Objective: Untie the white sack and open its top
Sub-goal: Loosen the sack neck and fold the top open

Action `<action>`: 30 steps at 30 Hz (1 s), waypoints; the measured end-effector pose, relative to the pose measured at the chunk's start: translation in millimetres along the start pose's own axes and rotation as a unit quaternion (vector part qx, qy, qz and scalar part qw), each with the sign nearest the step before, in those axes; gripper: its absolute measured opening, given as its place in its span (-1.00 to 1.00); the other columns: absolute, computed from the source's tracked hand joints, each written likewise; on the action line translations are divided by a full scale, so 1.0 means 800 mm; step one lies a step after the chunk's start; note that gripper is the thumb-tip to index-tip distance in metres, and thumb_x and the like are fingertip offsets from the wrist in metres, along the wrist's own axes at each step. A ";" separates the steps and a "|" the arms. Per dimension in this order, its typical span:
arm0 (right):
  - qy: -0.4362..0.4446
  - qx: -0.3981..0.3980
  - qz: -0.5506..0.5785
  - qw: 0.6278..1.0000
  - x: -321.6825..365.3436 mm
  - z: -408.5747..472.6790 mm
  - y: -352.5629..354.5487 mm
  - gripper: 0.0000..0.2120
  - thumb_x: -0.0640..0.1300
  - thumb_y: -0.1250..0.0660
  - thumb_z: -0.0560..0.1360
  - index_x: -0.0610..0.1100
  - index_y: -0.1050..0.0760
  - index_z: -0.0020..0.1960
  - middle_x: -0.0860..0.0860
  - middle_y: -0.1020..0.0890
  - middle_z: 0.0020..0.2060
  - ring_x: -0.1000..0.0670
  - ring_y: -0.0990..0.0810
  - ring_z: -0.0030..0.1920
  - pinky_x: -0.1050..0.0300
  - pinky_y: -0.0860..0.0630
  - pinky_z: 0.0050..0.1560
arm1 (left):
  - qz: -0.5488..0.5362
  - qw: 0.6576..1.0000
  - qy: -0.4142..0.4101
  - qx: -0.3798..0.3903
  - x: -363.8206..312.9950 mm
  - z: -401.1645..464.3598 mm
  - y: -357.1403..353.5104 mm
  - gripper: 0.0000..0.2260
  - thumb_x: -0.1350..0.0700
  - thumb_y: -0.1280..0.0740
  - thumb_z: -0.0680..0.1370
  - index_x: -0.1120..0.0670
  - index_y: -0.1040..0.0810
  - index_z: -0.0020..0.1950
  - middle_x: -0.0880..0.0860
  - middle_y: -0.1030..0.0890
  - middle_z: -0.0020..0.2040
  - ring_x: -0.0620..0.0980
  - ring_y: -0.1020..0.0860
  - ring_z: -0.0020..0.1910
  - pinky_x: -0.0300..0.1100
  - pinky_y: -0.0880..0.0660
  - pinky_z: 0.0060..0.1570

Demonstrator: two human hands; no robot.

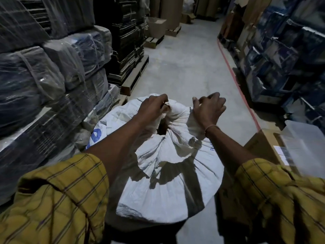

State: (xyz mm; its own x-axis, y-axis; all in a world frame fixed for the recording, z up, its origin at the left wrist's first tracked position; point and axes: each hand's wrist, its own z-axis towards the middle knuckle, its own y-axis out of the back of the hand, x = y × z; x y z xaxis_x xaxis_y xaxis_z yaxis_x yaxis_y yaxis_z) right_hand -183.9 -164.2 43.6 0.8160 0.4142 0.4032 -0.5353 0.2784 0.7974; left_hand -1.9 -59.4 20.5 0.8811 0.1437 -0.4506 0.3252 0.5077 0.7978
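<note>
A large white woven sack with blue print stands on the floor right in front of me, its top gathered into a bunch. A small dark gap shows in the bunch between my hands. My left hand pinches the gathered fabric on the left side of the bunch. On the right side, my right hand grips the fabric, with a thin dark tie visible beside its fingers. Both forearms reach over the sack from yellow checked sleeves.
Wrapped dark bundles are stacked high on pallets at the left. A cardboard box with a clear plastic bin stands close on the right. Blue stacked goods line the right side behind a red floor line. The concrete aisle runs ahead.
</note>
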 end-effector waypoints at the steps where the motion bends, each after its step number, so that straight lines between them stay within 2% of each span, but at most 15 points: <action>1: 0.024 -0.059 -0.006 0.998 0.014 -0.009 0.011 -0.60 0.17 -0.25 0.57 -0.13 -0.67 -0.07 -0.14 -0.51 0.08 -0.26 -0.46 0.15 -0.09 -0.35 0.11 | 0.010 1.000 0.007 -0.007 -0.002 0.004 0.000 -0.86 0.04 -0.35 0.54 0.06 -0.54 0.05 0.17 -0.67 -0.03 0.25 -0.59 -0.01 -0.05 -0.35 -0.21; 3: 0.063 -0.067 0.042 0.995 0.039 -0.028 0.028 -0.63 0.16 -0.27 0.53 -0.13 -0.58 -0.16 -0.13 -0.57 -0.04 -0.23 -0.53 0.03 -0.03 -0.39 -0.03 | 0.038 0.999 0.024 -0.013 -0.007 0.014 0.000 -0.84 0.03 -0.31 0.58 0.10 -0.55 0.07 0.21 -0.68 0.02 0.29 -0.59 0.03 -0.06 -0.32 -0.20; 5: 0.064 0.066 0.062 0.994 0.056 -0.047 0.028 -0.64 0.18 -0.31 0.47 -0.13 -0.52 -0.23 -0.15 -0.65 -0.13 -0.24 -0.61 -0.09 0.06 -0.38 -0.19 | 0.051 0.998 0.034 -0.011 -0.011 0.023 0.000 -0.82 0.03 -0.29 0.61 0.12 -0.56 0.08 0.25 -0.67 0.06 0.33 -0.59 0.08 0.00 -0.38 -0.16; 7: 0.043 0.196 0.027 0.979 0.062 -0.058 0.014 -0.61 0.21 -0.39 0.39 -0.13 -0.50 -0.23 -0.14 -0.69 -0.07 -0.24 -0.64 -0.07 0.11 -0.38 -0.19 | 0.055 0.998 0.045 0.000 -0.014 0.030 0.002 -0.80 0.03 -0.27 0.62 0.14 -0.56 0.10 0.30 -0.65 0.09 0.35 -0.57 0.13 0.04 -0.43 -0.08; 9: 0.003 0.254 -0.018 0.967 0.057 -0.056 -0.004 -0.44 0.30 -0.50 0.29 -0.12 -0.60 0.05 -0.15 -0.65 0.15 -0.19 -0.66 0.13 0.09 -0.49 -0.09 | 0.060 0.997 0.048 0.009 -0.015 0.035 0.005 -0.78 0.03 -0.27 0.62 0.15 -0.55 0.14 0.32 -0.63 0.11 0.35 -0.56 0.14 0.03 -0.41 -0.07; 11: -0.055 0.286 -0.038 0.956 0.049 -0.047 -0.021 0.01 0.40 -0.55 0.19 -0.17 -0.39 0.43 -0.17 -0.47 0.37 -0.19 -0.55 0.34 -0.05 -0.56 0.17 | 0.062 0.997 0.038 0.009 -0.013 0.039 0.009 -0.77 0.05 -0.27 0.63 0.16 -0.47 0.19 0.31 -0.64 0.07 0.34 -0.58 0.08 0.00 -0.32 -0.12; 12: -0.078 0.294 -0.039 0.952 0.045 -0.041 -0.029 0.15 0.44 -0.55 0.17 -0.19 -0.26 0.51 -0.18 -0.39 0.44 -0.21 -0.48 0.41 -0.16 -0.53 0.25 | 0.063 0.998 0.031 0.005 -0.012 0.040 0.010 -0.77 0.06 -0.27 0.63 0.16 -0.42 0.21 0.28 -0.64 0.02 0.33 -0.59 0.04 0.00 -0.29 -0.12; 14: -0.101 0.301 -0.026 0.948 0.042 -0.029 -0.044 0.23 0.51 -0.49 0.17 -0.21 -0.16 0.56 -0.19 -0.36 0.48 -0.25 -0.41 0.46 -0.29 -0.47 0.31 | 0.062 0.998 0.026 0.003 -0.007 0.043 0.010 -0.76 0.09 -0.28 0.62 0.15 -0.35 0.22 0.19 -0.62 -0.06 0.29 -0.59 0.00 0.01 -0.27 -0.08; 16: -0.087 0.281 -0.045 0.955 0.042 -0.027 -0.057 0.08 0.47 -0.45 0.27 -0.18 -0.24 0.54 -0.17 -0.41 0.45 -0.24 -0.43 0.44 -0.22 -0.42 0.34 | 0.075 0.997 0.024 -0.006 -0.004 0.042 0.008 -0.74 0.10 -0.31 0.60 0.12 -0.33 0.22 0.12 -0.59 -0.05 0.27 -0.56 0.02 0.04 -0.30 0.01; 19: -0.008 0.202 -0.123 0.972 0.039 -0.030 -0.074 -0.51 0.08 -0.35 0.53 -0.16 -0.50 0.36 -0.15 -0.45 0.36 -0.23 -0.40 0.36 -0.09 -0.34 0.31 | 0.215 0.975 0.016 -0.060 -0.001 0.038 0.006 -0.70 0.14 -0.45 0.49 0.09 -0.43 0.15 0.14 -0.58 0.03 0.22 -0.50 0.05 0.02 -0.33 -0.02; 20: 0.011 0.191 -0.123 0.974 0.037 -0.030 -0.077 -0.62 -0.04 -0.31 0.55 -0.17 -0.55 0.31 -0.17 -0.46 0.33 -0.25 -0.41 0.33 -0.09 -0.35 0.31 | 0.253 0.965 0.015 -0.066 0.000 0.037 0.007 -0.72 0.20 -0.47 0.46 0.10 -0.48 0.12 0.17 -0.57 0.04 0.22 -0.50 0.03 0.01 -0.34 -0.08; 22: 0.009 0.204 -0.060 0.977 0.034 -0.021 -0.083 -0.69 -0.15 -0.31 0.54 -0.21 -0.61 0.24 -0.21 -0.54 0.25 -0.29 -0.49 0.28 -0.08 -0.44 0.26 | 0.262 0.964 0.020 -0.050 0.005 0.036 0.004 -0.78 0.30 -0.42 0.49 0.14 -0.51 0.08 0.21 -0.53 0.04 0.27 -0.56 -0.05 0.00 -0.37 -0.20; 25: -0.027 0.239 0.100 0.966 0.032 -0.004 -0.078 -0.85 -0.19 -0.39 0.50 -0.20 -0.65 0.03 -0.21 -0.68 0.06 -0.24 -0.63 0.14 0.04 -0.48 -0.02 | 0.201 0.977 0.050 -0.049 0.014 0.034 -0.008 -0.88 0.26 -0.35 0.58 0.14 -0.51 0.09 0.21 -0.48 0.07 0.31 -0.60 -0.13 0.01 -0.41 -0.29; 27: -0.051 0.267 0.202 0.941 0.026 0.010 -0.080 -0.85 -0.24 -0.39 0.45 -0.22 -0.68 -0.01 -0.19 -0.72 -0.01 -0.20 -0.66 0.07 0.01 -0.52 0.00 | 0.143 0.987 0.063 -0.038 0.015 0.031 -0.020 -0.83 0.18 -0.35 0.59 0.13 -0.51 0.17 0.20 -0.45 0.18 0.30 -0.58 0.01 0.01 -0.43 -0.20; 30: -0.119 0.323 0.310 0.886 0.014 0.024 -0.083 -0.81 -0.19 -0.31 0.45 -0.13 -0.65 -0.01 -0.16 -0.70 -0.01 -0.18 -0.67 0.06 -0.12 -0.60 0.23 | 0.101 0.992 0.059 0.052 0.023 0.019 -0.041 -0.38 -0.08 -0.39 0.47 0.10 -0.37 0.47 0.21 -0.29 0.49 0.26 -0.37 0.43 0.09 -0.47 0.23</action>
State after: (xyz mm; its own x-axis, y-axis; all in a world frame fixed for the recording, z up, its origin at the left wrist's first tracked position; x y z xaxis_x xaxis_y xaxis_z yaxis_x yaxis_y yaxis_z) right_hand -135.1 -195.0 4.2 0.4721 0.0982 0.8760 -0.7234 -0.5248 0.4487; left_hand 8.9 -86.2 -8.3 0.8877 0.3345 -0.3163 0.1857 0.3685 0.9109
